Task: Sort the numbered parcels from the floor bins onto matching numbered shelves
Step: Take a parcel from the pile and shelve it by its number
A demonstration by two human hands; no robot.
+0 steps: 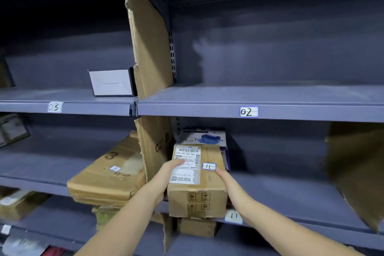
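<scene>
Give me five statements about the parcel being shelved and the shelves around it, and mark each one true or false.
1. Both hands, the left hand and the right hand, hold the brown cardboard parcel tagged 11. True.
2. The shelf label under that parcel reads 02. False: it reads 11; the 02 label is on the shelf above.
3. A white box with dark edges stands on the shelf labelled 03. True.
4. The shelf labelled 02 is full of parcels. False: no parcels show on it.
5. A blue-and-white printed box sits behind the held parcel. True.
</scene>
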